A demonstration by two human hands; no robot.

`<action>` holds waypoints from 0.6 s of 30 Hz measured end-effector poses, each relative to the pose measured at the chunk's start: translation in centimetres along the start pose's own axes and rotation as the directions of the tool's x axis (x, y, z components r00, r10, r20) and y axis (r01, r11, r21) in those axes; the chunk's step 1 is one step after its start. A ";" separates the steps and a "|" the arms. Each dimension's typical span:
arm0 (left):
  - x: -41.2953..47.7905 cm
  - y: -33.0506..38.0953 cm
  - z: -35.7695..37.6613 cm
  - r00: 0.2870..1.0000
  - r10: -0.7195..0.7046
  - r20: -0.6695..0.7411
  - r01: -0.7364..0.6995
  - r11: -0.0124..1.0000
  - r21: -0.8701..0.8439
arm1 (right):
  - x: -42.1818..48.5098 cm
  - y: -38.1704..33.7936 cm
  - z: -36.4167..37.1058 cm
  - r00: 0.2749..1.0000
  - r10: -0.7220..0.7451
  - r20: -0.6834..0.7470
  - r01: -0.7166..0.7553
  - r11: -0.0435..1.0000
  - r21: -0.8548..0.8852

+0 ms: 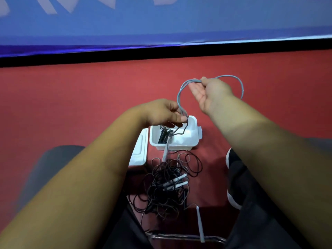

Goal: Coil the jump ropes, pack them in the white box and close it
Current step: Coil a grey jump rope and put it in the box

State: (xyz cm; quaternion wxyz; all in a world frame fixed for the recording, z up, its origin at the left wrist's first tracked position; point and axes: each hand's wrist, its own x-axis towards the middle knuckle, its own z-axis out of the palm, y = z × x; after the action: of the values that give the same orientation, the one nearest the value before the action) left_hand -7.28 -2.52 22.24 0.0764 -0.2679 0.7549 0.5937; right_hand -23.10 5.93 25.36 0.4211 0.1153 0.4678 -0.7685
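A tangle of thin black jump ropes [168, 186] lies nearest on the red floor [89, 97]; beyond it stands the open white plastic box [179, 145]. Above it the left hand [161, 112] pinches a grey jump rope [241, 87], whose loop the farther, raised right hand [210, 94] pinches.

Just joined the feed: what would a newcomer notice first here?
The left hand, over the open white box, and the raised right hand hold a grey rope in a loop. The lid lies left of the box. Nearer the person, a tangle of dark ropes sprawls on the red floor.
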 end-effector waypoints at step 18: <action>0.3 1.8 0.1 0.989 -0.137 -0.055 0.102 0.902 -0.420 | 0.1 -0.9 -1.8 1.000 0.000 -0.001 0.000 0.937 -0.349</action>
State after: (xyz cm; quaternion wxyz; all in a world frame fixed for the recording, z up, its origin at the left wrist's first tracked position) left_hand -8.44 -2.21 23.66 0.0226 -0.3483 0.5957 0.7234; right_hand -24.22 7.57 24.91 0.4345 0.0394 0.5969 -0.6734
